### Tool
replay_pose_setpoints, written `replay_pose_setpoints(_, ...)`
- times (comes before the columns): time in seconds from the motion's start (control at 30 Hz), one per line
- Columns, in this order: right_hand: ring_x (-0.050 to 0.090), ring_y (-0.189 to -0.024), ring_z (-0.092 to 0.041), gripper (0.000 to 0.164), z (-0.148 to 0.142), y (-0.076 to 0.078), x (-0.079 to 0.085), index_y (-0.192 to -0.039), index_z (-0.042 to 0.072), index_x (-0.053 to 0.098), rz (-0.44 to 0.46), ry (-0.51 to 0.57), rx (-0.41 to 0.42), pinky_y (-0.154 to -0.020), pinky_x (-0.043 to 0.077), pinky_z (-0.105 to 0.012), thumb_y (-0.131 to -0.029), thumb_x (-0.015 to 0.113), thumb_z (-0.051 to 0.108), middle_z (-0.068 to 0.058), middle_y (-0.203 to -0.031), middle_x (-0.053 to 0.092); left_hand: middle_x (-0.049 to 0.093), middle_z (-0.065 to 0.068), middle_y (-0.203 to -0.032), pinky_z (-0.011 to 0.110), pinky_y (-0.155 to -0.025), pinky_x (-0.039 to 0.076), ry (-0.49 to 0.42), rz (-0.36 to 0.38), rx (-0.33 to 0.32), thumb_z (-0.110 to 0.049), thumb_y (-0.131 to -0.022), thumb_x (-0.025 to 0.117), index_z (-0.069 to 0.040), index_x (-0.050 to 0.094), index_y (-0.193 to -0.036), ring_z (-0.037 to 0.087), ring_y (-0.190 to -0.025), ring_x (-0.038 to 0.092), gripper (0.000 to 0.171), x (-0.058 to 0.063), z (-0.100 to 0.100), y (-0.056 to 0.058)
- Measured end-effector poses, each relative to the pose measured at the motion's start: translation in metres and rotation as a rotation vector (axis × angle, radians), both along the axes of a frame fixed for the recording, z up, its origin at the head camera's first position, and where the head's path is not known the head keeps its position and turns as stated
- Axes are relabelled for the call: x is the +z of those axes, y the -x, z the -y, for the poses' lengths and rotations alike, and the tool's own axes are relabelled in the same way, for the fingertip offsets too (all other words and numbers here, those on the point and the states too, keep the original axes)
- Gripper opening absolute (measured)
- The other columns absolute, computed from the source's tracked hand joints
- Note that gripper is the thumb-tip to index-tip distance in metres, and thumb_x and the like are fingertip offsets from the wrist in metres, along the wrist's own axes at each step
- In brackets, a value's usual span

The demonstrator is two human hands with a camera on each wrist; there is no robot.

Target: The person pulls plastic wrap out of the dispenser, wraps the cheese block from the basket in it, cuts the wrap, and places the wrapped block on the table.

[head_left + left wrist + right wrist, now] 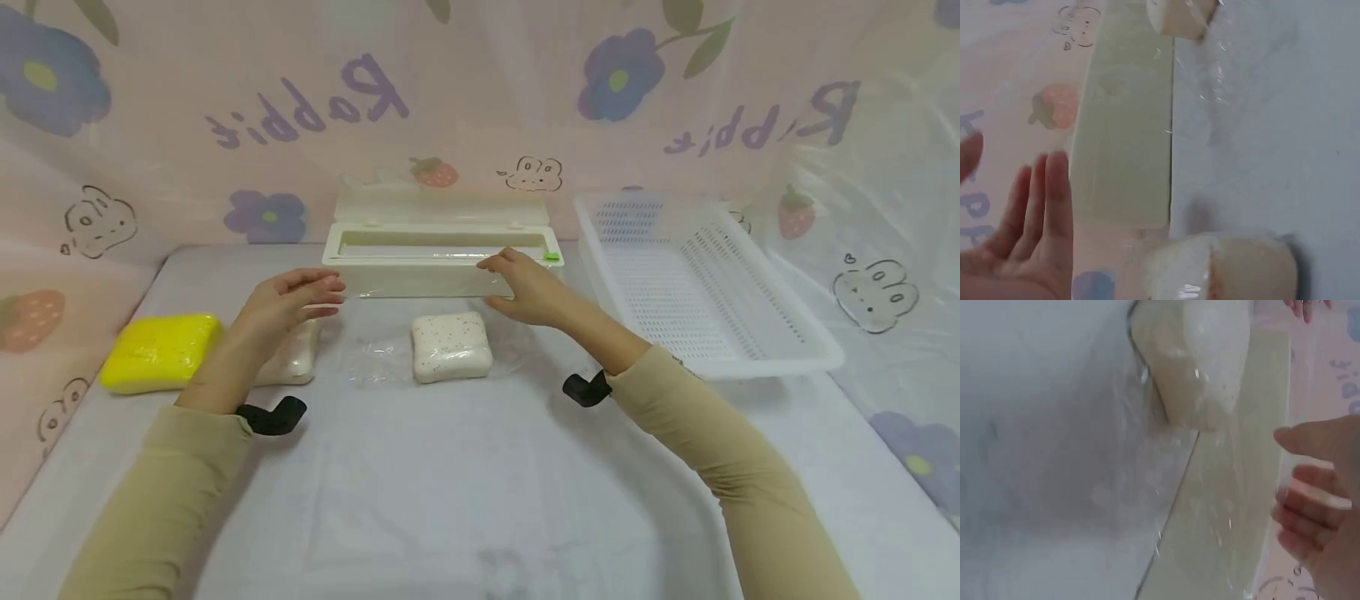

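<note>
A speckled white block (452, 347), squarish with rounded corners, lies on clear plastic film (378, 360) mid-table. Behind it stands a long cream cling film dispenser (420, 282), its lid raised and a green slider (551, 257) at its right end. My right hand (528, 287) hovers at the dispenser's front right, thumb and fingers apart. To the left, my left hand (281, 308) is raised with fingers extended, holding nothing. Beneath it a second pale block (300, 354), glossy with film, is partly hidden by the hand and wrist.
A yellow block (161, 352) with a shiny surface lies at the far left of the table. On the right stands a white perforated plastic basket (765, 367). A printed curtain (480, 100) hangs behind and along both sides.
</note>
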State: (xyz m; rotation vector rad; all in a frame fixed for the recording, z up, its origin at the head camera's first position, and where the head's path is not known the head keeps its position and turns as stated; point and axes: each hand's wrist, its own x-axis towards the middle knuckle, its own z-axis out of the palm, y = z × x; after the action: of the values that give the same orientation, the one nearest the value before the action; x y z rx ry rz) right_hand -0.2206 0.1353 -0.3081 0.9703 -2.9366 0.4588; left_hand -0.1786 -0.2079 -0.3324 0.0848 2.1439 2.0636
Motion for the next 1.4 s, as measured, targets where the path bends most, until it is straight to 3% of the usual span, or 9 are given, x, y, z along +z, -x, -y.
replay_pose_setpoints(0.1,0.051,-0.117,-0.032,0.052,0.006,-0.009,-0.006,-0.135,0.002,0.05,-0.06,0.05,0.004,-0.1,0.045,-0.042,-0.089,0.067,0.02,-0.019,-0.128,0.051,0.069,-0.011,-0.09,0.015,-0.076,0.055,-0.034,-0.096,0.097,-0.025,-0.092,0.065,-0.005,0.057,-0.113,0.005,-0.083,0.066,0.031,0.001,-0.004,-0.004)
replay_pose_setpoints(0.27,0.05,-0.121,-0.031,0.051,0.009,-0.026,-0.019,-0.135,0.003,0.05,-0.096,0.139,0.079,-0.103,0.044,-0.042,-0.089,0.067,0.02,-0.017,-0.132,0.049,0.062,-0.023,-0.077,0.009,-0.069,0.05,0.232,-0.391,0.332,-0.022,-0.091,0.066,0.002,0.065,-0.101,-0.003,-0.075,0.061,0.026,-0.001,-0.027,-0.013)
replay_pose_setpoints(0.4,0.047,-0.125,-0.03,0.049,0.006,-0.036,-0.029,-0.133,0.006,0.052,-0.118,0.18,0.12,-0.105,0.042,-0.043,-0.089,0.068,0.021,-0.016,-0.134,0.049,0.065,-0.012,-0.078,0.01,-0.067,0.046,0.332,-0.565,0.377,-0.017,-0.088,0.069,0.002,0.068,-0.09,-0.004,-0.074,0.057,0.019,-0.004,-0.045,-0.02)
replay_pose_setpoints(0.53,0.046,-0.127,-0.03,0.051,0.0,-0.044,-0.037,-0.13,0.009,0.054,-0.11,0.181,0.134,-0.106,0.042,-0.044,-0.086,0.072,0.028,-0.014,-0.137,0.048,0.068,0.009,-0.079,0.017,-0.064,0.047,0.411,-0.75,0.272,-0.009,-0.084,0.072,0.001,0.067,-0.081,0.008,-0.072,0.058,0.012,-0.007,-0.061,-0.025)
replay_pose_setpoints(0.63,0.048,-0.126,-0.029,0.057,-0.004,-0.048,-0.041,-0.129,0.011,0.056,-0.08,0.161,0.145,-0.106,0.042,-0.043,-0.081,0.077,0.033,-0.012,-0.136,0.049,0.066,0.011,-0.077,0.027,-0.062,0.049,0.484,-0.873,0.174,-0.008,-0.08,0.076,-0.001,0.066,-0.079,0.018,-0.071,0.059,0.013,-0.012,-0.072,-0.028)
replay_pose_setpoints(0.83,0.053,-0.12,-0.029,0.065,-0.01,-0.052,-0.047,-0.129,0.011,0.056,-0.051,0.097,0.13,-0.102,0.045,-0.042,-0.074,0.083,0.035,-0.011,-0.13,0.053,0.063,0.003,-0.085,0.033,-0.07,0.05,0.699,-0.96,-0.078,-0.021,-0.074,0.083,-0.007,0.066,-0.083,0.019,-0.081,0.056,0.024,-0.019,-0.09,-0.036)
replay_pose_setpoints(1.13,0.05,-0.124,-0.025,0.062,-0.015,-0.049,-0.053,-0.131,0.009,0.054,0.006,0.091,0.126,-0.105,0.043,-0.04,-0.079,0.079,0.032,-0.008,-0.132,0.053,0.057,0.004,-0.1,0.034,-0.082,0.048,1.017,-0.959,-0.306,-0.03,-0.066,0.088,-0.007,0.063,-0.099,0.022,-0.093,0.052,0.047,-0.025,-0.104,-0.039)
replay_pose_setpoints(1.3,0.053,-0.122,-0.023,0.053,-0.016,-0.045,-0.056,-0.127,0.007,0.057,0.004,0.153,0.175,-0.105,0.044,-0.038,-0.083,0.075,0.029,-0.008,-0.129,0.056,0.059,0.009,-0.11,0.038,-0.09,0.048,1.103,-0.88,-0.308,-0.022,-0.069,0.085,-0.005,0.059,-0.109,0.027,-0.102,0.054,0.051,-0.026,-0.108,-0.036)
replay_pose_setpoints(1.4,0.056,-0.118,-0.022,0.049,-0.016,-0.043,-0.056,-0.127,0.005,0.058,0.007,0.196,0.209,-0.102,0.046,-0.037,-0.086,0.072,0.028,-0.008,-0.125,0.059,0.059,0.009,-0.114,0.039,-0.094,0.047,1.09,-0.833,-0.29,-0.022,-0.074,0.081,-0.004,0.059,-0.113,0.028,-0.106,0.055,0.049,-0.027,-0.106,-0.032)
